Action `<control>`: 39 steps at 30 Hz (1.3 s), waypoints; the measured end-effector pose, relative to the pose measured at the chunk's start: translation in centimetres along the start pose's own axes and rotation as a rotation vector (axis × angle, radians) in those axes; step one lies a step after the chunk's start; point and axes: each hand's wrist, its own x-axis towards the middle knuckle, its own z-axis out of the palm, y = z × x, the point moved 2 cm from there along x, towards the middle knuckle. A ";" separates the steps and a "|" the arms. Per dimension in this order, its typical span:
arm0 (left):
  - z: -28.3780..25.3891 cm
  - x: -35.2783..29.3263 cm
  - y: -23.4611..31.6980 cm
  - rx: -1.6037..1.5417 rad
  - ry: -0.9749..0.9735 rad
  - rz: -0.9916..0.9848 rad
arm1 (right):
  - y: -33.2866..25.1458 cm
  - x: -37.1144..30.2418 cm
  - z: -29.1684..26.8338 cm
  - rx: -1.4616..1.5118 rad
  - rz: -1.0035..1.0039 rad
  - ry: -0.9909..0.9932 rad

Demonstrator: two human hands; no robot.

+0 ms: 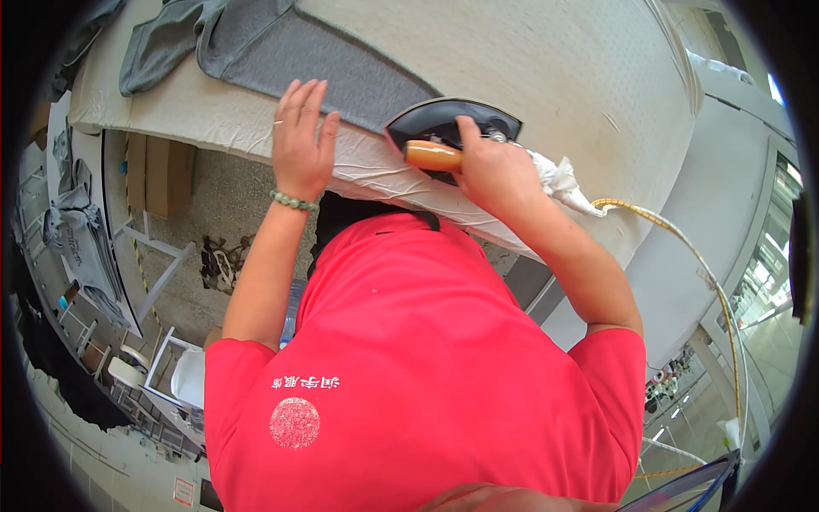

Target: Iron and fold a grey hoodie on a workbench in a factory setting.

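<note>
A grey garment lies lengthwise on the padded, cream-covered ironing table. My right hand is wrapped round the orange-brown handle of a black iron, its index finger stretched along the top. The iron sits by the garment's right end, near the table's front edge, and hides part of the cloth there. My left hand, fingers stretched out, is at the front edge of the table with its fingertips beside the garment's near edge. It holds nothing.
White cloth wraps the iron's lead, which continues as a yellow hose curving down the right side. Below the table at left stands a cardboard box. Grey garments hang over a board further left. A white stool stands lower left.
</note>
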 end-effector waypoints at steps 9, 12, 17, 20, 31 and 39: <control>6.3 1.6 3.6 -0.011 -0.157 0.258 | 7.4 -1.1 0.9 0.078 0.093 0.206; 7.2 3.2 2.3 -0.011 -0.173 0.322 | 6.9 0.2 0.5 0.158 0.130 0.211; 4.5 6.2 -3.0 0.125 -0.085 0.202 | 2.1 4.8 -1.8 0.171 0.109 0.215; 1.1 7.2 -7.2 0.171 -0.044 0.138 | -2.4 9.2 -3.9 0.157 0.097 0.180; -8.3 7.5 -19.5 -0.691 -0.010 -1.001 | -15.3 20.9 -9.8 0.089 0.085 0.149; -9.7 8.7 -21.9 -0.960 0.057 -1.082 | -15.8 11.2 -4.8 0.206 0.173 0.020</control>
